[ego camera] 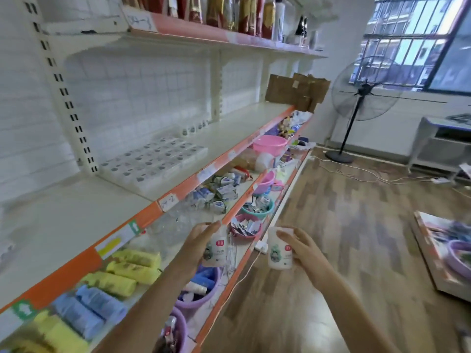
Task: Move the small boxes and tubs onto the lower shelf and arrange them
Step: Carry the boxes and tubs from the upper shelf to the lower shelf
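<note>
Two tubs are travelling: your left hand (201,240) is gripping one tub (216,247), your right hand (303,247) the other tub (279,248); small boxes (153,161) are waiting above them, unmoved.

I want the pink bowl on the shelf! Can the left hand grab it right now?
Probably not. The left hand already grips a white tub, so it has no free fingers, and the pink bowl sits well farther along the shelf, beyond the hand.

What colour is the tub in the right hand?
White tub with a green picture, head view.
</note>
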Motion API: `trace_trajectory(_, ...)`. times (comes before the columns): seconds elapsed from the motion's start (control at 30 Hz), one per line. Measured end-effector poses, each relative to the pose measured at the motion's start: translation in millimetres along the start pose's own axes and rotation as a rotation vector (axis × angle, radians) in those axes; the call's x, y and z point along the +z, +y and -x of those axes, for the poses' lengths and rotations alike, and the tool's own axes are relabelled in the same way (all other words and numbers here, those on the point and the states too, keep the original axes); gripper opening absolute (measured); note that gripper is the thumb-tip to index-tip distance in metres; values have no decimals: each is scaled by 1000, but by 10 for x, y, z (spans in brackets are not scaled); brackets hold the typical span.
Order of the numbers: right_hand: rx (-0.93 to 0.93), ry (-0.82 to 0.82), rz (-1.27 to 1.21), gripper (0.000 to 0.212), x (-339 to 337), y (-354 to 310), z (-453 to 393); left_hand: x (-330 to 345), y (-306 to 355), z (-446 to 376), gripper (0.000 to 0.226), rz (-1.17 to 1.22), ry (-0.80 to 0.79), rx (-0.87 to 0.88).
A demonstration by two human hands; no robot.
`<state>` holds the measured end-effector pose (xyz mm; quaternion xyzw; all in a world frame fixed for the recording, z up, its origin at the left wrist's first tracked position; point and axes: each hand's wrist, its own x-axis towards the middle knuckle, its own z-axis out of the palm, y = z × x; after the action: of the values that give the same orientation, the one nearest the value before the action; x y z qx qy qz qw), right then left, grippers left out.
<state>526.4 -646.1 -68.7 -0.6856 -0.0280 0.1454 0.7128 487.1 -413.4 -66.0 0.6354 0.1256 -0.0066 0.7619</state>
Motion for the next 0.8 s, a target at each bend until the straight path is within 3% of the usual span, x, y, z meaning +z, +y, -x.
trace_trajectory(0.07, 11, 25, 2, 36, -308, -24, -158, 282, -12, -233, 68, 8, -33, -13)
trace_trajectory(0.13, 12, 29, 7, 23, -613, -58, -341, 545, -42, -498, 71, 5, -40, -27)
trace_trajectory(0.27, -8, 2, 30, 26, -1149, -187, -722, 1020, -56, -1022, 34, 21, -5, -7)
trace_trajectory(0.33, -28, -21, 52, 37, -1351, -281, -906, 1193, -38, -1261, 39, 24, 21, 4)
trace_trajectory(0.43, -58, -48, 76, 70, -1566, -416, -1224, 1361, 4, -1589, 29, 19, 78, 17)
trace_trajectory(0.5, -74, -70, 76, 63, -1648, -503, -1481, 1416, 66, -1813, 27, -10, 111, 27)
trace_trajectory(0.57, -94, -99, 81, 48, -1688, -591, -1773, 1434, 162, -2050, 27, -64, 128, 47)
trace_trajectory(0.67, -110, -123, 112, 43, -1684, -695, -2300, 1403, 331, -2454, 28, -156, 164, 76)
trace_trajectory(0.8, -140, -177, 135, 68, -1566, -888, -3120, 1284, 625, -3136, 46, -226, 164, 161)
